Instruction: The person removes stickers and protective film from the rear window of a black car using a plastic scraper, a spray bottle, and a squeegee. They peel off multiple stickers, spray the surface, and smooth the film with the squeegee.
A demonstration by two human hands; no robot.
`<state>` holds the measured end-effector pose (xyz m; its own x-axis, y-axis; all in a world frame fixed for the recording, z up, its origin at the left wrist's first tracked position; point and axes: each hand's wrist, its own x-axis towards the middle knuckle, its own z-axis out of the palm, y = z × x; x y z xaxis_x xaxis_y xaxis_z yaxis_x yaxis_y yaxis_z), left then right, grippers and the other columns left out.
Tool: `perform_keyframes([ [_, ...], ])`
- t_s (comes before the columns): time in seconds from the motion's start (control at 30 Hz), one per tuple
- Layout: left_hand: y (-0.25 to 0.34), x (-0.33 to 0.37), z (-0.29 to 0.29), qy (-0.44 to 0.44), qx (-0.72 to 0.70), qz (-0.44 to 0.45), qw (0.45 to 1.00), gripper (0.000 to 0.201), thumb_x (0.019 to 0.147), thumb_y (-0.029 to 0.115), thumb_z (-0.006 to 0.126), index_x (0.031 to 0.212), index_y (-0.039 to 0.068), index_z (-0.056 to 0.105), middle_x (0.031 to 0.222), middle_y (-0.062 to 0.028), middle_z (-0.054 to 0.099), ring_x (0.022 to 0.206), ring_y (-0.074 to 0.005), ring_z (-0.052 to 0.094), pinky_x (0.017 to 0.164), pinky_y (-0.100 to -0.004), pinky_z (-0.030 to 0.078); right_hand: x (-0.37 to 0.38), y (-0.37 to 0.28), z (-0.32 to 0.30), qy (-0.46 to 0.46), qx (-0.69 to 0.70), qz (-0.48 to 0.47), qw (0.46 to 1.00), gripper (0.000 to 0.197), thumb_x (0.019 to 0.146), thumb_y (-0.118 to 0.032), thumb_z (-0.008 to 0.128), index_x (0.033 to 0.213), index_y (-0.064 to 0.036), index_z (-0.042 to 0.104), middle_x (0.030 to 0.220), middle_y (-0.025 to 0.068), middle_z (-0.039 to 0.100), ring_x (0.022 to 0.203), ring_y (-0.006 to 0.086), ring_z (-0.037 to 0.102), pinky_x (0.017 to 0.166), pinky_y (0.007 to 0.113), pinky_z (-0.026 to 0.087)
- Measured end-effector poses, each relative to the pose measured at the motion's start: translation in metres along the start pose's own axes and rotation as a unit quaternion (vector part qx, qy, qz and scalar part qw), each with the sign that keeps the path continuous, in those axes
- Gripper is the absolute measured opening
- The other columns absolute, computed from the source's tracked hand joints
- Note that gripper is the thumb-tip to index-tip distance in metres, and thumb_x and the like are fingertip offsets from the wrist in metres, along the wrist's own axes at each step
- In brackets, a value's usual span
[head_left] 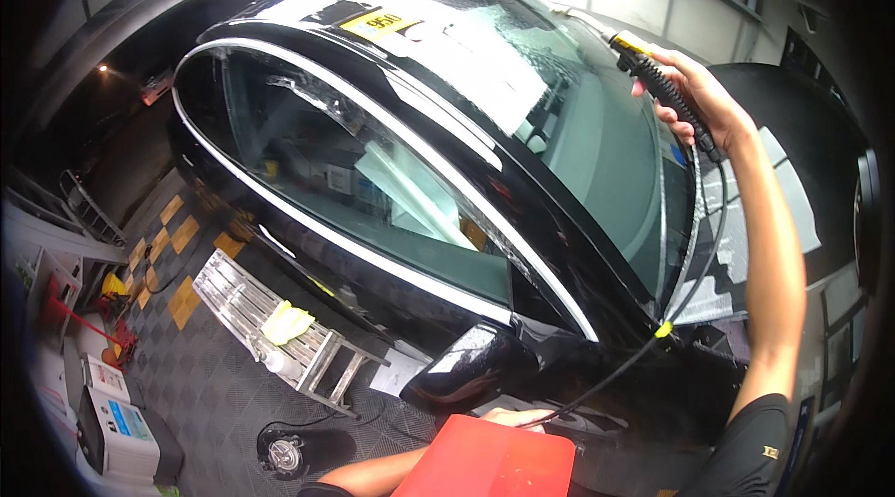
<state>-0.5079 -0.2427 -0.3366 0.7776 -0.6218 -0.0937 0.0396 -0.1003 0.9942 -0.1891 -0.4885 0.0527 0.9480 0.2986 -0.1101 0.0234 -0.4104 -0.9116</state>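
My right hand [695, 91] is raised over the windshield [597, 171] of a black car, its fingers wrapped round the ribbed black handle of a spray wand [657, 77]. The wand's thin metal tip points toward the upper part of the wet glass. From the handle a black hose [713, 245] hangs down past a yellow clip [664, 329] and runs to my left hand [515, 416]. That hand is low beside the car door, closed round the hose, with its fingers partly hidden. A flat red panel [499, 460] covers part of my left forearm.
The side mirror [475, 366] juts out near my left hand. A metal step platform [280, 320] beside the car bears a yellow cloth [287, 322] and a white bottle [275, 359]. A black canister [284, 453] stands on the tiled floor. White sheeting [783, 189] lies over the hood.
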Motion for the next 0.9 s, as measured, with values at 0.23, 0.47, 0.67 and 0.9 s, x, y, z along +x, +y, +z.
perform_keyframes([
  [0.23,0.051,0.023,-0.004,0.136,-0.11,0.064,0.983,0.042,0.115,0.014,0.064,0.156,0.005,0.064,0.103,-0.0047,0.078,0.094,-0.0109,0.07,0.09,-0.0256,0.054,0.11,-0.072,0.05,-0.101,-0.277,-0.045,0.954,0.065,0.095,-0.071,0.059,0.088,-0.0078,0.072,0.059,0.001,0.058,0.039,0.0106,0.052,0.036,0.029,0.045],
  [0.47,0.089,0.049,-0.014,0.298,-0.059,0.096,0.948,0.042,0.115,0.016,0.064,0.155,0.001,0.064,0.102,-0.0036,0.078,0.098,-0.0089,0.07,0.095,-0.0263,0.054,0.216,-0.135,0.11,-0.207,-0.297,-0.052,0.931,0.064,0.097,-0.07,0.059,0.086,-0.0081,0.074,0.057,0.0023,0.06,0.038,0.0101,0.052,0.035,0.028,0.043],
  [0.67,0.101,0.037,-0.035,0.359,-0.147,0.033,0.921,0.04,0.115,0.014,0.063,0.153,0.001,0.065,0.102,-0.0048,0.078,0.104,-0.0119,0.072,0.101,-0.029,0.053,0.27,-0.183,0.173,-0.212,-0.309,-0.081,0.924,0.053,0.098,-0.062,0.065,0.086,-0.0109,0.073,0.059,-0.0016,0.058,0.041,0.0077,0.049,0.038,0.027,0.042],
  [0.9,0.098,0.012,-0.081,0.348,-0.158,0.124,0.916,0.042,0.115,0.015,0.063,0.154,0.0,0.063,0.105,-0.0032,0.077,0.097,-0.0084,0.067,0.093,-0.0262,0.05,0.266,-0.233,0.207,-0.15,-0.399,-0.065,0.902,0.049,0.097,-0.062,0.07,0.09,-0.0138,0.075,0.063,-0.0039,0.06,0.044,0.0062,0.046,0.045,0.027,0.041],
])
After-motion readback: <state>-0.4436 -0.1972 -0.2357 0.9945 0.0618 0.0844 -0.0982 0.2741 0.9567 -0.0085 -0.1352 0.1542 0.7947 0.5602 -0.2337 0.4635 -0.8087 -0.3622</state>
